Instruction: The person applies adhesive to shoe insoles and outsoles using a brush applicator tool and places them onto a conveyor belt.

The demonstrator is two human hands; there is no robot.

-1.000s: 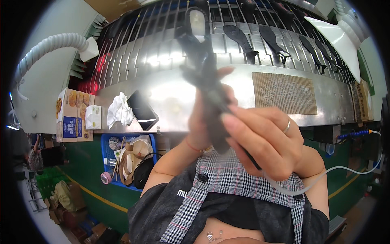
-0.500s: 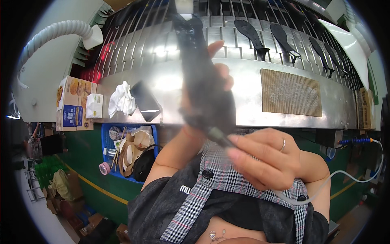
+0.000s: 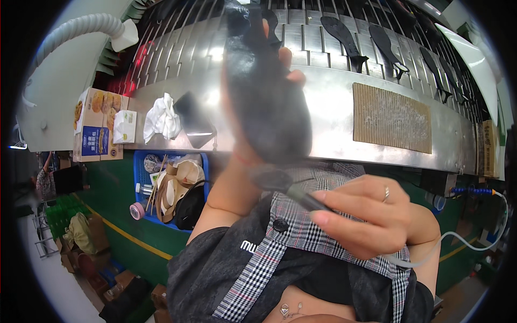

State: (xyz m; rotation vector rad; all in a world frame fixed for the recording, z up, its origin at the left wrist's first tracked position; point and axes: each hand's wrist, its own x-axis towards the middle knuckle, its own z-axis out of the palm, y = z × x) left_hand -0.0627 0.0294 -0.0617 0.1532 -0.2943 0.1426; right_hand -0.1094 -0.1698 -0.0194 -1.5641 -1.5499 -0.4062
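My left hand [image 3: 243, 140] holds a dark grey shoe sole [image 3: 266, 91] up close to the camera, its length running upward, fingertips showing past its right edge. My right hand [image 3: 371, 215], with a ring on one finger, grips a thin dark tool [image 3: 293, 188] whose tip meets the lower end of the sole. A pale hose [image 3: 458, 245] trails from that hand to the right. Both are held above my checked shirt, in front of the metal bench [image 3: 334, 113].
A slatted conveyor [image 3: 307, 37] behind the bench carries several black soles [image 3: 344, 35]. On the bench lie a brown ridged mat [image 3: 392, 117], a white crumpled cloth [image 3: 161, 118], a dark flat piece [image 3: 194, 118] and a snack box [image 3: 97, 125]. A blue crate [image 3: 141, 161] sits below.
The sole has been lifted higher and closer to the camera. My right hand has dropped lower and to the right, the tool tip now at the sole's lower end.
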